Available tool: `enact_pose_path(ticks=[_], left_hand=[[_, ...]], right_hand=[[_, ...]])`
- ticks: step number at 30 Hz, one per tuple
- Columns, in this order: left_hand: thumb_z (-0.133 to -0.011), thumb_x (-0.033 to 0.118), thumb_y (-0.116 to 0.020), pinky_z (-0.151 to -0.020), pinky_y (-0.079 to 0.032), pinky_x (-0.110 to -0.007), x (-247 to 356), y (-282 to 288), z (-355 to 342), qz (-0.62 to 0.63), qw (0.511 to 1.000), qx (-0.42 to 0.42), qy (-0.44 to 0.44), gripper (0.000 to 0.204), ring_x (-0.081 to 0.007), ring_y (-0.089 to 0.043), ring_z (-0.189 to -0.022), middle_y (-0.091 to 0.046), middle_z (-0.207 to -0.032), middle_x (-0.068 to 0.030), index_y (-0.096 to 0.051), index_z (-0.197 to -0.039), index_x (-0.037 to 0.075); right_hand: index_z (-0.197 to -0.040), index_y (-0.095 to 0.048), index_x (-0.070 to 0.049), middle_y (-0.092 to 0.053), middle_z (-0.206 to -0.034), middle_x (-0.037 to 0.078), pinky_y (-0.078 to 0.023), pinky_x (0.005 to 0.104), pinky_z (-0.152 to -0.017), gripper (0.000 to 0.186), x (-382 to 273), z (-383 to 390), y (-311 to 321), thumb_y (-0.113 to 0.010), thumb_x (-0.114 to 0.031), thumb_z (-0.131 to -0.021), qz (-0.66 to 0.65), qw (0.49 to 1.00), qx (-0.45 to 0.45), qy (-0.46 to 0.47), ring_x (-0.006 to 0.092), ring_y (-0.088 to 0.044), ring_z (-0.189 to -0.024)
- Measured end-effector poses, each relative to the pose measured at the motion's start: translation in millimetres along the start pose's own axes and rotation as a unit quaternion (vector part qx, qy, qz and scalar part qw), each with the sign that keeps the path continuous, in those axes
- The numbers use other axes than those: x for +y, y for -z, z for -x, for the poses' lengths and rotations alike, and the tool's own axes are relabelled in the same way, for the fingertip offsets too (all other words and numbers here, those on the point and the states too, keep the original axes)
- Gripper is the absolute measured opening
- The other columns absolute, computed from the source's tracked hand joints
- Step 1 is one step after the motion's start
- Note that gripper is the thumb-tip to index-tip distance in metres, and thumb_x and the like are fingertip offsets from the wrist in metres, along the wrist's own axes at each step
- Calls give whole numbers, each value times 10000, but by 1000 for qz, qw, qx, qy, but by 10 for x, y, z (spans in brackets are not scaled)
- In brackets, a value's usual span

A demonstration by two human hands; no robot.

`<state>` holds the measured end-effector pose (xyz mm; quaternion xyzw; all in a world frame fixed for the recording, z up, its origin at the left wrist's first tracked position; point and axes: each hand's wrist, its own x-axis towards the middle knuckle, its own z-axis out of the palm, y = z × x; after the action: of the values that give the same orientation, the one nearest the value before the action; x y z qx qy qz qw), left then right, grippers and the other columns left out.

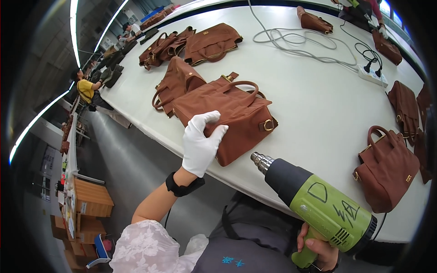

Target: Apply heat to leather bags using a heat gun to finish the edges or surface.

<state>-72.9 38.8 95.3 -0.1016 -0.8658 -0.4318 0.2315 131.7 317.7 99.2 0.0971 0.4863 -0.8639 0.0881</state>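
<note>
The brown bag [227,116] lies mid-frame, long axis running lower-left to upper-right. The gloved left hand [200,143] clasps its near edge. The right hand [318,250], lower right, grips the heat gun [314,204], nozzle aimed up-left at the bag's near side, close but apart.

A long white counter [318,113] curves across the view, its near edge running from upper left to lower right. A grey cable [296,43] loops over its far part and leads to a white power strip [372,75] with black plugs. Below the counter, the floor [123,159] is smooth grey and faintly glossy. At the left, wooden crates [91,200] stand stacked beside a narrow shelf. Long fluorescent tubes [73,27] glow in arcs across the dark ceiling. Far off, a person in a yellow top [85,90] sits at the counter's end.
</note>
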Motion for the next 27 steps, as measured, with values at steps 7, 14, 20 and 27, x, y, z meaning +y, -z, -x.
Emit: enact_pose_path(ticks=[7,14,20,27], left_hand=[[-638,29,-688,-1008,-303,-536,43,-10,627,-220,924,-114,-291,430,-431,-420,-1151,-532,-1114,-151,-566,-1050,47],[-634,-25,-667,-941,-388,-508,-235,91,952,-93,946,-54,-307,363,-370,-528,-1017,-551,-1074,-113,-562,-973,52],[-730,-37,-613,-933,-406,-421,-507,339,887,-95,980,121,-130,320,-345,-513,-1057,-546,-1091,-136,-547,-1038,24],[-879,130,-566,-880,-428,-324,-1192,758,-143,134,970,158,130,316,-231,-591,-961,-632,-1017,-147,-553,-1135,-55]], right_hand=[[-1237,-419,29,-515,-976,132,-445,264,-607,519,-238,215,26,-616,-56,-765,35,997,8,69,184,-524,-705],[-1187,-451,21,-525,-986,141,-439,260,-618,462,-632,78,-229,-631,-36,-766,112,993,-22,35,184,-526,-732],[-1166,-456,17,-531,-973,142,-438,257,-575,428,-866,-145,-411,-617,-21,-771,209,973,-95,23,185,-529,-698],[-1158,-448,38,-531,-926,148,-439,261,-523,424,-912,-248,-724,-586,-38,-765,265,953,-138,58,194,-525,-642]])
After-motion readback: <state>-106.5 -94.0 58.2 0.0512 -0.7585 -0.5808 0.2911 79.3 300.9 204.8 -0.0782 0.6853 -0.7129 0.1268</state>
